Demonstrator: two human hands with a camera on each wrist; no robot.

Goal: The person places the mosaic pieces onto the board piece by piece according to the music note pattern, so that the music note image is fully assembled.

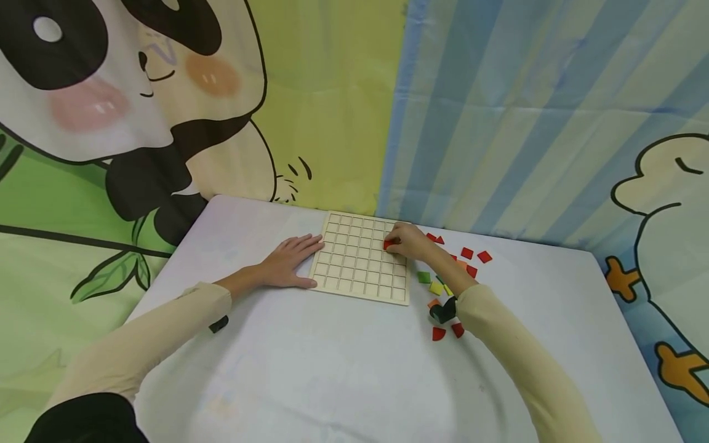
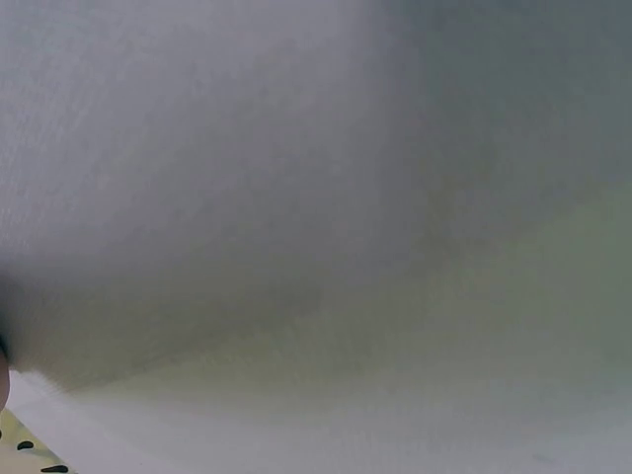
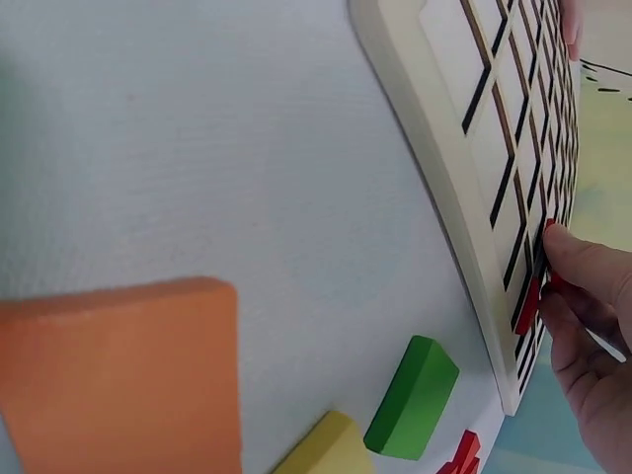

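Observation:
A pale wooden board [image 1: 346, 261] with a grid of square cells lies on the white table. My left hand [image 1: 289, 263] is spread flat at its left edge, fingertips right at the rim and thumb near the lower corner. Over the right side of the board, my right hand [image 1: 410, 241] pinches a red tile [image 3: 529, 306] between thumb and fingers. In the right wrist view the tile stands tilted close over the cells. The grid shows no other tiles. The left wrist view holds mostly blurred tabletop.
Right of the board lie loose tiles: several red ones, such as a red square [image 1: 485, 256], a green tile [image 1: 424, 277], a yellow tile [image 1: 436, 288] and an orange tile [image 3: 118, 375]. The right forearm hides some. A patterned cloth [image 1: 332, 111] hangs behind the table [image 1: 310, 357].

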